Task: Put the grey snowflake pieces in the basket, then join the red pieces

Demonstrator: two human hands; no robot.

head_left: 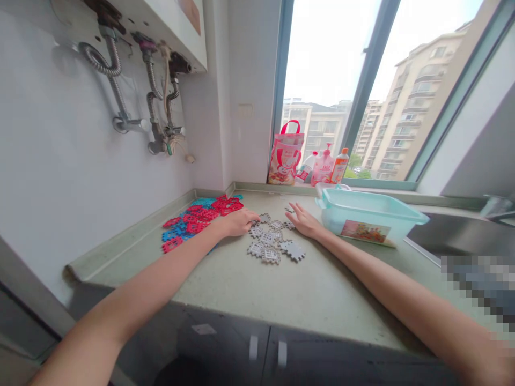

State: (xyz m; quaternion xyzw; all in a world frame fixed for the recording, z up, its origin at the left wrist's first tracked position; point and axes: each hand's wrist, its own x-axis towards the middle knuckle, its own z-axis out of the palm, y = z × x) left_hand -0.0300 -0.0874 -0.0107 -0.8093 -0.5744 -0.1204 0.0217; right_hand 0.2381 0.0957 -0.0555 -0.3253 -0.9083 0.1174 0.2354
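Two hands apart on the counter (241,289), flanking the grey tiles (273,244), a cluster stretched from between them toward the near side. Left hand (239,221) curled at its far-left edge, grip unclear; right hand (303,221) flat, fingers spread, at the far-right edge beside the teal tub (366,214).

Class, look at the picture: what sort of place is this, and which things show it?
Probably a home kitchen or utility corner: a counter with a sink set in it, hoses under a wall-mounted heater, and cleaning bottles on the windowsill.
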